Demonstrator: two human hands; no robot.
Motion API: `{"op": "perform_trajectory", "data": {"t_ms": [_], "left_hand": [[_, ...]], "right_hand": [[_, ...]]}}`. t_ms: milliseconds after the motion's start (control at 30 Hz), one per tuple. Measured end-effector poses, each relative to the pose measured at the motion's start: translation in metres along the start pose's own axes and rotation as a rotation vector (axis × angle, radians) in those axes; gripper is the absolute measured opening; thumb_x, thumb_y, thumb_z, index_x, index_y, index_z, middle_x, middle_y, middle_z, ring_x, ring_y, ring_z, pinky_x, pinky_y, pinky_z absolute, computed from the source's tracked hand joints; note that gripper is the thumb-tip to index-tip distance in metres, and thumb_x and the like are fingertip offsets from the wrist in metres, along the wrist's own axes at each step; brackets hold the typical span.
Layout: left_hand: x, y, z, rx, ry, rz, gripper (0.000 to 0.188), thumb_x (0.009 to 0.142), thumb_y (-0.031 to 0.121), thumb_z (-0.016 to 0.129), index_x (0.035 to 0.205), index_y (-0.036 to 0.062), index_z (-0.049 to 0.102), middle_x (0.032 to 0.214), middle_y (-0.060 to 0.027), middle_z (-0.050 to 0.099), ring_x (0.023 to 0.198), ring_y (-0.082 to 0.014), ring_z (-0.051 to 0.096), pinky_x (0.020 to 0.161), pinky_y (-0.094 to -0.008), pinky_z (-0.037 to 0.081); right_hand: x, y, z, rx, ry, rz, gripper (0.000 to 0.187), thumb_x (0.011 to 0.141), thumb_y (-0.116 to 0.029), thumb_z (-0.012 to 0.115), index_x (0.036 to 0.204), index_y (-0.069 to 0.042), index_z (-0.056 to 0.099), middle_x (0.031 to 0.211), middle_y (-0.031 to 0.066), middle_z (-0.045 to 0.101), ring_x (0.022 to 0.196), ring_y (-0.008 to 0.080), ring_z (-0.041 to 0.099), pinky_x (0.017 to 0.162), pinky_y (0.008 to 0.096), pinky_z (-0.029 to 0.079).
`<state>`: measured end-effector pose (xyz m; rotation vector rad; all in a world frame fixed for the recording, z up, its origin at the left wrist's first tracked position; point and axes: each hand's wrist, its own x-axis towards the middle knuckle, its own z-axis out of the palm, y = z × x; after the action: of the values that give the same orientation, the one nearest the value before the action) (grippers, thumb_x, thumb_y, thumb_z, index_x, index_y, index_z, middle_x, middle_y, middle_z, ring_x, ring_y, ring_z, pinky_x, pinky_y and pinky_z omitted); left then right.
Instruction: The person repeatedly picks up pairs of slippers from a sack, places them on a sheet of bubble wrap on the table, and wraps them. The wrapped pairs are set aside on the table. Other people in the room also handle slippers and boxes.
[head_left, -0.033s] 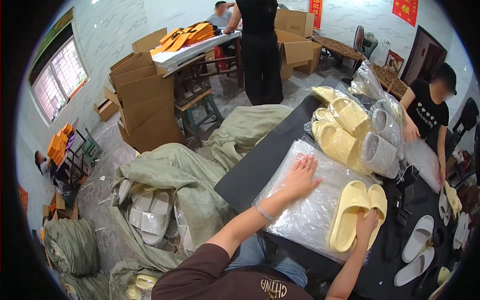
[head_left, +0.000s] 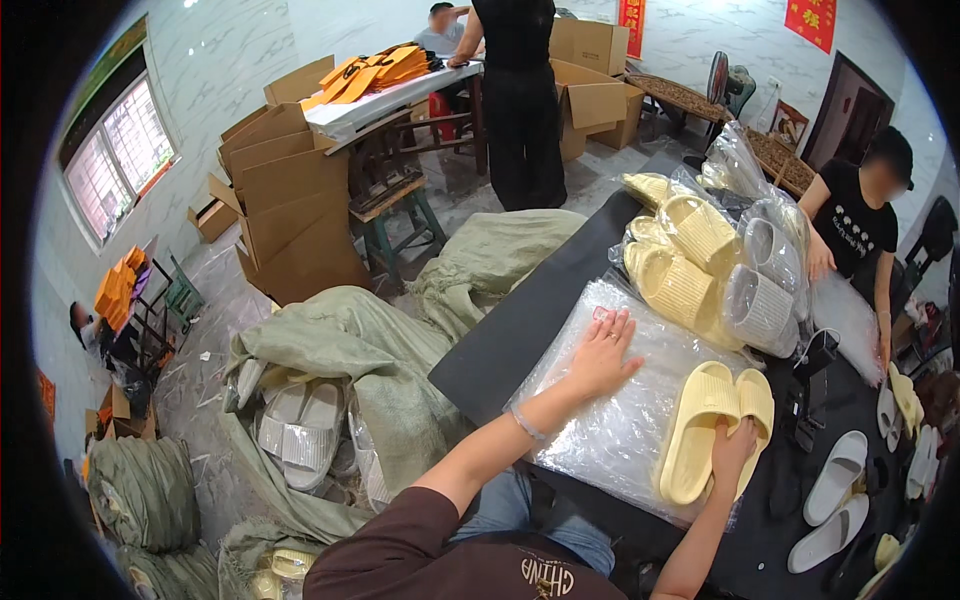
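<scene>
My left hand (head_left: 604, 358) lies flat, fingers spread, on a stack of clear plastic bags (head_left: 600, 430) on the black table (head_left: 500, 345). My right hand (head_left: 733, 445) grips the right one of two pale yellow slippers (head_left: 690, 455), its fingertips reaching down between the pair. Those slippers lie side by side, unwrapped, on the right part of the bag stack. Just beyond the stack are bagged yellow slippers (head_left: 675, 285) and bagged grey slippers (head_left: 757, 300), piled together.
Loose white slippers (head_left: 828, 533) and a black stand (head_left: 808, 390) are on the table to the right. Across it a person in black (head_left: 850, 220) handles clear plastic bags (head_left: 850, 325). Green woven sacks (head_left: 340, 330) with bagged slippers stand at left, before cardboard boxes (head_left: 295, 215).
</scene>
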<state>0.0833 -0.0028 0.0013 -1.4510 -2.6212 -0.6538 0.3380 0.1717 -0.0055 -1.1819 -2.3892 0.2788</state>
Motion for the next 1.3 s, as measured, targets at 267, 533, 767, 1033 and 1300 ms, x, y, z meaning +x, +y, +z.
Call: {"op": "perform_trajectory", "data": {"t_ms": [267, 533, 767, 1033, 1300], "left_hand": [[0.002, 0.001, -0.001, 0.002, -0.018, 0.002, 0.070, 0.094, 0.049, 0.035, 0.144, 0.0018, 0.025, 0.152, -0.0157, 0.018, 0.142, -0.0298, 0.013, 0.115, -0.0396, 0.010], [0.002, 0.001, -0.001, 0.011, -0.024, -0.002, 0.070, 0.094, 0.049, 0.035, 0.144, 0.0020, 0.024, 0.152, -0.0160, 0.017, 0.142, -0.0295, 0.013, 0.115, -0.0400, 0.010], [0.001, 0.000, 0.003, 0.003, -0.024, -0.007, 0.070, 0.093, 0.049, 0.036, 0.144, 0.0022, 0.025, 0.152, -0.0160, 0.017, 0.142, -0.0289, 0.012, 0.115, -0.0398, 0.010], [0.005, -0.002, 0.007, 0.029, 0.042, 0.033, 0.069, 0.093, 0.048, 0.039, 0.142, 0.0005, 0.028, 0.150, -0.0191, 0.022, 0.141, -0.0326, 0.017, 0.114, -0.0413, 0.011], [0.005, 0.001, 0.009, 0.040, 0.014, 0.023, 0.071, 0.091, 0.047, 0.040, 0.144, 0.0021, 0.025, 0.152, -0.0162, 0.019, 0.142, -0.0298, 0.014, 0.115, -0.0413, 0.008]], "right_hand": [[0.000, 0.003, 0.002, -0.002, 0.023, -0.013, 0.049, 0.082, -0.022, 0.060, 0.121, 0.003, 0.047, 0.120, 0.0215, 0.052, 0.115, 0.0395, 0.043, 0.097, 0.0515, 0.031], [-0.001, 0.000, 0.001, 0.019, 0.039, -0.016, 0.049, 0.082, -0.024, 0.060, 0.121, 0.003, 0.047, 0.119, 0.0214, 0.052, 0.113, 0.0395, 0.043, 0.096, 0.0516, 0.031], [-0.001, 0.009, 0.011, -0.047, 0.121, -0.048, 0.042, 0.083, -0.027, 0.060, 0.110, 0.006, 0.053, 0.109, 0.0225, 0.055, 0.108, 0.0402, 0.046, 0.092, 0.0495, 0.036], [0.004, 0.010, 0.000, -0.057, 0.100, 0.072, 0.035, 0.082, -0.021, 0.060, 0.106, 0.004, 0.054, 0.109, 0.0222, 0.053, 0.110, 0.0405, 0.045, 0.092, 0.0526, 0.035], [-0.007, -0.082, -0.037, 0.343, 0.157, -0.195, 0.030, 0.068, -0.008, 0.063, 0.095, 0.003, 0.056, 0.099, 0.0229, 0.056, 0.100, 0.0426, 0.049, 0.086, 0.0508, 0.037]]}}
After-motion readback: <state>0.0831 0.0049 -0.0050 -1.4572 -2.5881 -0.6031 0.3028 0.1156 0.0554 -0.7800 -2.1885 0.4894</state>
